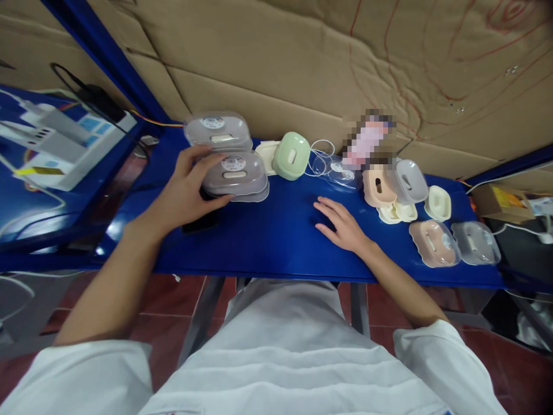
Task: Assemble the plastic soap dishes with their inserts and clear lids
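My left hand (184, 187) is curled round the left end of a grey plastic box with a clear lid (237, 173), fingers over its far side and thumb at its near edge. The box has an oval sticker and a pale bar in a slot. Just behind it is another clear-lidded grey box (219, 131). Over the middle of the blue table (276, 236), my right hand (341, 225) is open, fingers stretched out, holding nothing. Beyond the hands, a light green lid (292, 155) leans on a cream part (268, 157).
Right of my right hand are a peach part (379, 185), a grey lid (410, 181), a cream dish (438, 203), a clear-lidded peach box (435, 243) and a clear-lidded grey box (476, 243). A clear cover (341, 173) lies behind. A power strip (86, 150) is at left; cardboard (268, 69) backs the table.
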